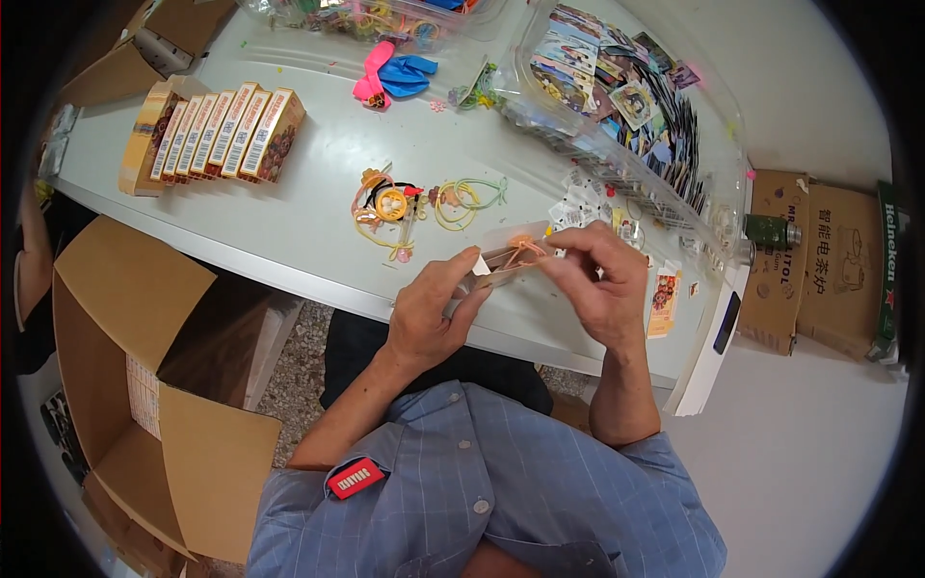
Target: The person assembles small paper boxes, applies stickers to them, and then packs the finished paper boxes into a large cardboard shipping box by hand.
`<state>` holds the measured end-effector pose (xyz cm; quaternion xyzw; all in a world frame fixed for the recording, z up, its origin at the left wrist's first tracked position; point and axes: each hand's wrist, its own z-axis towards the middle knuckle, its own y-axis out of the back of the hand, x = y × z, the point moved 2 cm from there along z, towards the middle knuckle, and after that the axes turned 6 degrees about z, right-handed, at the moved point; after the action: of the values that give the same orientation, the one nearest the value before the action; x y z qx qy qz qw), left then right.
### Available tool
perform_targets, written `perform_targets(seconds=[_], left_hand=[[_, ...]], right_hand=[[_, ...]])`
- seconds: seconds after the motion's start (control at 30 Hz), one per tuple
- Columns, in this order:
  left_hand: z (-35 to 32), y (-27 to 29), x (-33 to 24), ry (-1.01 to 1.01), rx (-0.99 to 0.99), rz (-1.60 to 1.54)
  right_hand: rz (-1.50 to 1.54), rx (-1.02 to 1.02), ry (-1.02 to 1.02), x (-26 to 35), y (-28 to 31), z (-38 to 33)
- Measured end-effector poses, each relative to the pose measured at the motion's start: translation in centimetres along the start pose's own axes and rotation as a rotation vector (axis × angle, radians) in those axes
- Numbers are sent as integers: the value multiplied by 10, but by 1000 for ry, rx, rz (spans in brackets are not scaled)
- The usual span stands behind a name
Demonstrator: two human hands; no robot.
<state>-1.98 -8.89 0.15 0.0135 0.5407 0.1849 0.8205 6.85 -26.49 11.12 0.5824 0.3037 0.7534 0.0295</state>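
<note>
The left hand pinches a small clear packet between thumb and fingertips. The right hand has its fingers closed narrowly on an orange elastic loop at the packet's top. Coloured bands lie just beyond the fingertips.

Two hands work at the table: a left hand and a right hand, with one small packet between them. Six flat boxes stand in a row. Two balloons lie beyond, one pink and one blue. One open carton sits on the floor. One green can lies at the right.
</note>
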Motion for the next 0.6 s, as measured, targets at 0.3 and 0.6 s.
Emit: perform_targets(seconds=[0.3, 0.6], left_hand=[[-1, -1, 3, -49, 4, 26], [0, 0, -4, -6, 19, 54]], right_hand=[[260, 11, -357, -70, -29, 59], [-239, 206, 29, -74, -39, 61]])
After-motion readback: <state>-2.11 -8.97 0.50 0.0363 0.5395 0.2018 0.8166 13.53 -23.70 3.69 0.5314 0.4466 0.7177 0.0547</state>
